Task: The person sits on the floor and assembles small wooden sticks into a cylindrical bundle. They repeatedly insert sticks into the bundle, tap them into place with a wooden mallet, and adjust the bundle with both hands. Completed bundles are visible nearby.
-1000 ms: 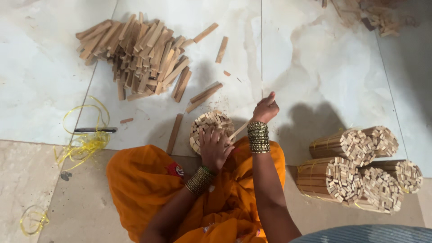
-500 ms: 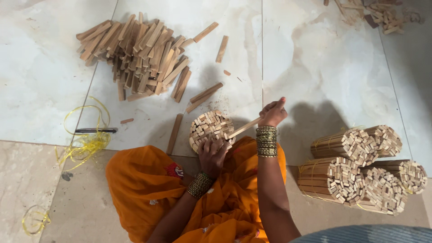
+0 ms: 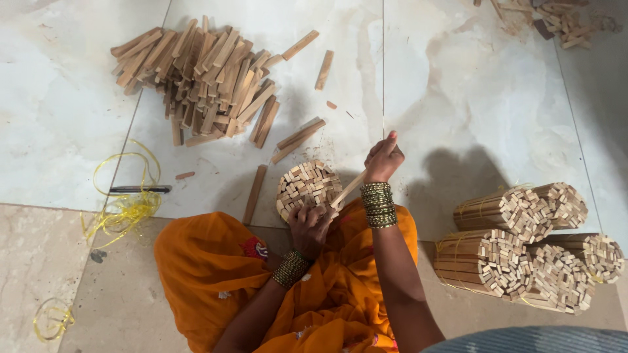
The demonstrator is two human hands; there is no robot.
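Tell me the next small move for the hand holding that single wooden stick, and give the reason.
Probably slide the stick down into the round bundle. The right hand pinches its upper end, and its lower end already meets the bundle's edge. The left hand grips the bundle from below, its stick ends facing up. Tied bundles lie to the right.
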